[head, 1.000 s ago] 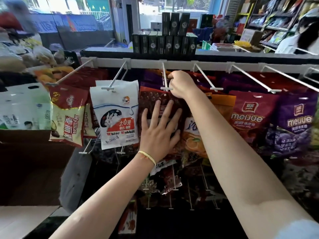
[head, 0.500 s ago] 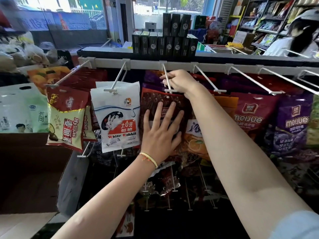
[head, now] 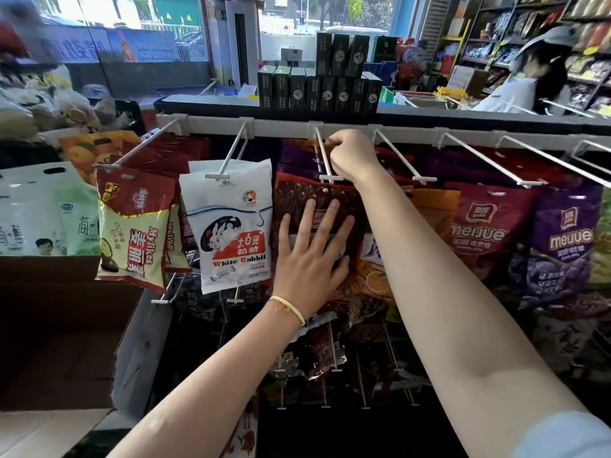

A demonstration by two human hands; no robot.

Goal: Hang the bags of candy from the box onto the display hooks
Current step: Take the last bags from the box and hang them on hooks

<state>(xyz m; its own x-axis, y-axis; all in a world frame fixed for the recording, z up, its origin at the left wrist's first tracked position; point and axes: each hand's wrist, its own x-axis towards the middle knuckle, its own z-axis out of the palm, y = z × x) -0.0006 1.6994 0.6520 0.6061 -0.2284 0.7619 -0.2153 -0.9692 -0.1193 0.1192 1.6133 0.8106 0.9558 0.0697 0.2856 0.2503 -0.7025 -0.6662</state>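
A: Where is the dark red bag (head: 317,206) found, and how is it lying?

B: It is seen hanging flat against the rack, top edge uppermost, its long axis running down. Its hole sits just below the white end bar of the hook (head: 320,150), so it appears not yet fully settled onto the wire; whether the wire is already threaded cannot be told.

A: How are the hands placed on it?

B: The left hand (head: 310,259) is laid flat on the bag's face, fingers straight and spread, pressing rather than gripping. The right hand (head: 352,157) is held above the bag, beside the wire, fingers curled at the hook; whether the wire or a bag top is pinched cannot be made out. The right hand is judged the nearer to the hook.

A: What surrounds it?

B: A White Rabbit bag (head: 231,226) is hung on the next hook to the left, close beside the thumb. An orange bag (head: 429,209) is partly covered on the right, with a Meijue bag (head: 482,226) beyond. The cardboard box (head: 66,342) is set lower left.

A: Any obstruction?

B: The end bar must be passed, and the packets behind are crowded.
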